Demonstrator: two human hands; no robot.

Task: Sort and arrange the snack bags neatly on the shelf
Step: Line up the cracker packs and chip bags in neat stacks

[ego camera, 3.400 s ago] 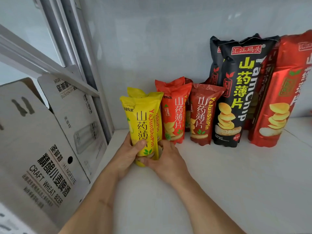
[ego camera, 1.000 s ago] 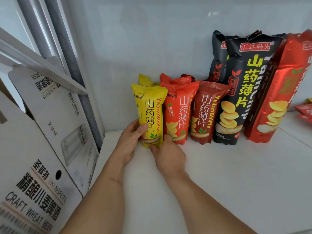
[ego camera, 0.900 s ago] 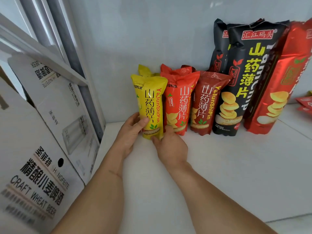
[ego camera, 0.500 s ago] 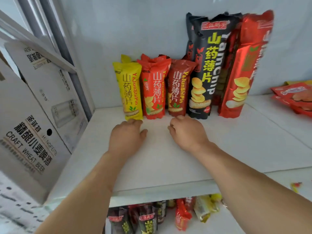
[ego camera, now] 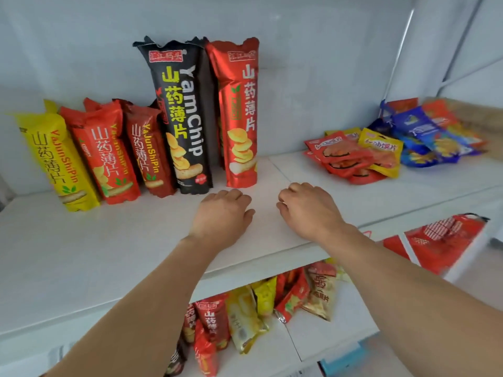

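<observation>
Having let go the yellow bag [ego camera: 58, 161], left hand [ego camera: 221, 217], right hand [ego camera: 306, 210], both grips loosely curled, empty

Just past the left hand [ego camera: 221, 214] there's a row of upright bags against the back of the shelf [ego camera: 81, 248]. Right in front of its fingers stand the tall black bag [ego camera: 181, 115] and the tall red bag [ego camera: 239, 112], side by side. Further off to its left are the short ones, leaning a bit: dark red bag [ego camera: 148, 153], orange-red bag [ego camera: 109, 153], then the yellow bag [ego camera: 55, 161] at the end. Beyond the right hand [ego camera: 309, 210], to its right, a loose pile of flat packets [ego camera: 353, 153] lies jumbled, with blue bags [ego camera: 427, 137] behind.
</observation>
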